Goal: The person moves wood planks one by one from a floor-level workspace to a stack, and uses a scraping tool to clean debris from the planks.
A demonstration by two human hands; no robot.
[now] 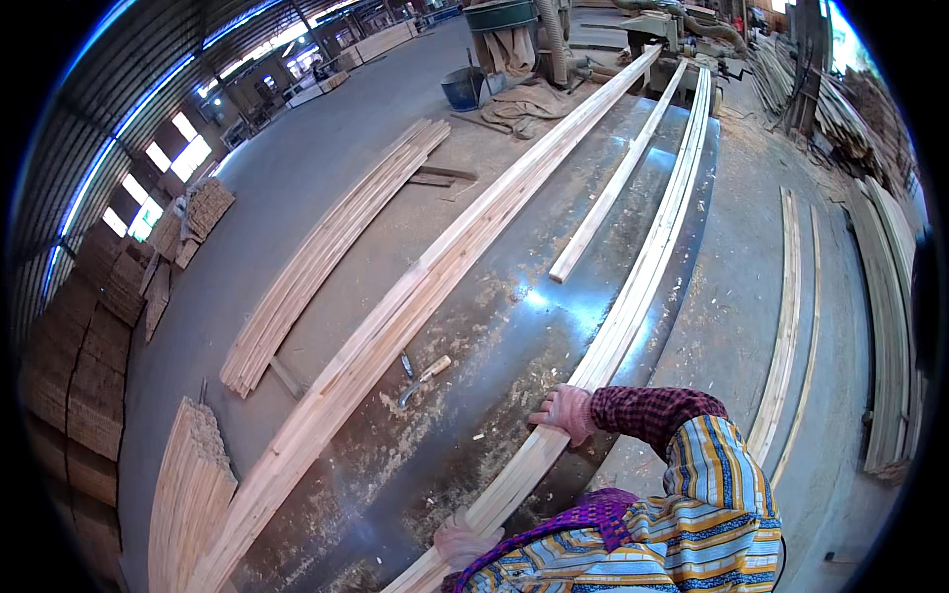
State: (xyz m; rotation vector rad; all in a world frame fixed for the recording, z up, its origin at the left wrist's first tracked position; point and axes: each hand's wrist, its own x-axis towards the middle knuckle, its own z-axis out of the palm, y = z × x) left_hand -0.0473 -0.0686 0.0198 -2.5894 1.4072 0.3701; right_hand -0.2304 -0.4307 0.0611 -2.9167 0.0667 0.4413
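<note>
Two or more long pale wooden strips [652, 272] lie side by side along the metal table [494, 346], running from the lower edge to a machine at the far end. My right hand [565, 413], in a plaid sleeve, grips them partway along, its fingers curled over the left edge. Closer in, my left hand [465, 542] rests over the same strips with its fingers bent around them; the purple cuff hides part of it. A shorter wooden strip [613, 198] lies apart to the left, farther up the table.
Along the table's left side runs a long wooden beam [425, 287]. A wood-handled tool [427, 378] lies among shavings. Stacked boards [331, 247] sit on the floor to the left, more boards [781, 326] to the right. A dark bucket [463, 89] stands near the machine [652, 40].
</note>
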